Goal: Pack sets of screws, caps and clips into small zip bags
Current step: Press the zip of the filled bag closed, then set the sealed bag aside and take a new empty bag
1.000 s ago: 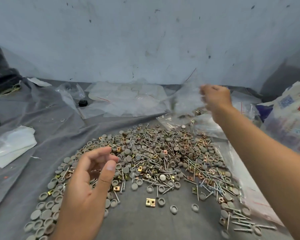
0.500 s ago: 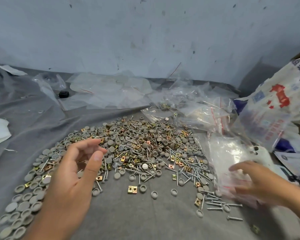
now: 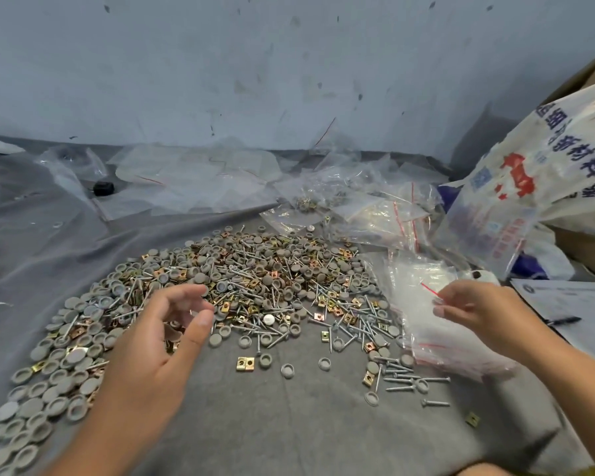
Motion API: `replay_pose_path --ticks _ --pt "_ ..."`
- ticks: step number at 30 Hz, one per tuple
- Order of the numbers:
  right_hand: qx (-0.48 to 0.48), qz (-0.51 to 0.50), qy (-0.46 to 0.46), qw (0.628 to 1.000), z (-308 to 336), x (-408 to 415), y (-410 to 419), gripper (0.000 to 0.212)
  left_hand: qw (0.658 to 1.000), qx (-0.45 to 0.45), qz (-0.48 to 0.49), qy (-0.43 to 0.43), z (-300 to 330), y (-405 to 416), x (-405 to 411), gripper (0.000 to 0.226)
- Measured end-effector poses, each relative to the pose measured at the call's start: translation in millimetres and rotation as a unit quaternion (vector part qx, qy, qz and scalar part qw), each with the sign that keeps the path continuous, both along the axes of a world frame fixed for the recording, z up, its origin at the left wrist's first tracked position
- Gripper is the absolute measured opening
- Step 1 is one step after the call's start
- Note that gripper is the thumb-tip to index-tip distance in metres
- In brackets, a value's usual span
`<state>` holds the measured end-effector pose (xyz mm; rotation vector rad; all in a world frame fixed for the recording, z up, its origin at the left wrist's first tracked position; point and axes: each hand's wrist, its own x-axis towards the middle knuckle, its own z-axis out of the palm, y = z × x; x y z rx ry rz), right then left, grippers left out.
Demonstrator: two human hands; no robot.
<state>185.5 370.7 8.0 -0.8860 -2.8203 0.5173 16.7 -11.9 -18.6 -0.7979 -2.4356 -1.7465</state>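
A wide heap of grey round caps, silver screws and brass clips [image 3: 248, 286] lies spread on the grey cloth [image 3: 289, 424]. My left hand [image 3: 158, 341] hovers over the heap's left side, fingers loosely curled, holding nothing that I can see. To the right lies a stack of small clear zip bags [image 3: 437, 334] with red seal lines. My right hand [image 3: 481, 314] is above this stack and pinches the top edge of one empty zip bag [image 3: 416, 286] between thumb and fingers.
Filled and empty clear bags [image 3: 368, 207] are piled behind the heap near the wall. A large printed woven sack [image 3: 536, 159] stands at the right, with papers and a pen [image 3: 564, 321] below it. A small black object [image 3: 102, 188] sits at the back left.
My right hand came back from the far bag pile, dropped to the zip bag stack and has now lifted slightly, pinching one bag. My left hand stayed hovering over the heap.
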Motion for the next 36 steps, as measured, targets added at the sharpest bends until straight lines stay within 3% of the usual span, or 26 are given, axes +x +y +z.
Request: replay_pose_path --ticks 3,10,16,19,25,32,36 --pt "0.007 0.014 -0.018 1.000 -2 -1 -4 0.019 1.000 -0.009 0.001 0.010 0 0 0 0.025" --pt "0.037 -0.006 0.038 0.999 6 -7 -8 0.019 1.000 -0.023 -0.004 0.014 3 -1 2 0.026" --pt "0.059 -0.052 0.187 0.979 28 -16 -3 0.007 0.999 -0.027 -0.009 0.019 5 0 4 0.027" --pt "-0.023 -0.061 0.254 0.965 43 -21 2 0.006 0.999 -0.032 -0.011 0.023 4 0 4 0.028" --pt "-0.254 -0.038 0.324 0.911 58 -28 -14 0.038 0.999 -0.032 -0.008 0.025 1 1 3 0.028" --pt "-0.350 0.041 0.321 0.879 56 -53 -88 0.049 0.999 -0.021 -0.025 0.029 4 8 9 0.026" --pt "-0.343 0.147 0.307 0.876 35 -85 -171 0.037 0.997 0.015 -0.072 0.018 7 14 18 0.031"
